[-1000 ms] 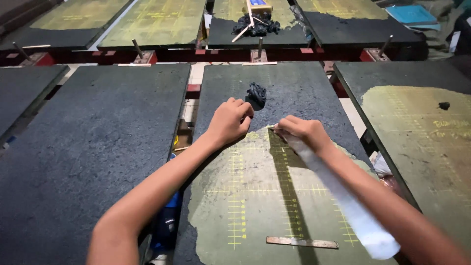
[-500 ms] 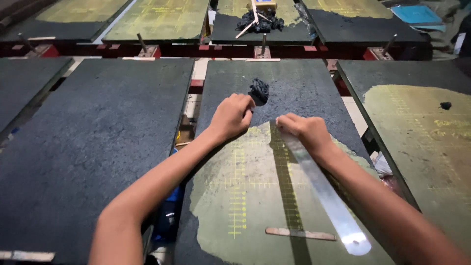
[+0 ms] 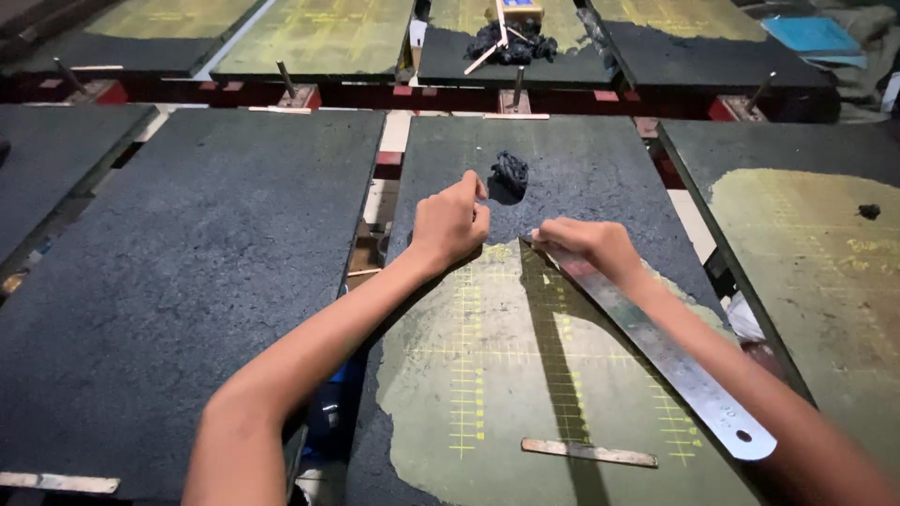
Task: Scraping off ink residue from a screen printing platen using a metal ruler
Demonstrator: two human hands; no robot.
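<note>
Leaned over a dark slab (image 3: 581, 159), coated across the near half with a greenish patch (image 3: 525, 375) ruled in yellow grid marks. Gripped a long steel ruler (image 3: 656, 347) at its top end, clamped in the right hand (image 3: 591, 245) and slanted down-right over the patch. Poised the left hand (image 3: 450, 220) just beside, curled tight; impossible to tell whether pinched on anything. Probably best done by pressing the ruler flat along a grid line. Worked just short of a black wad (image 3: 510, 171).
</note>
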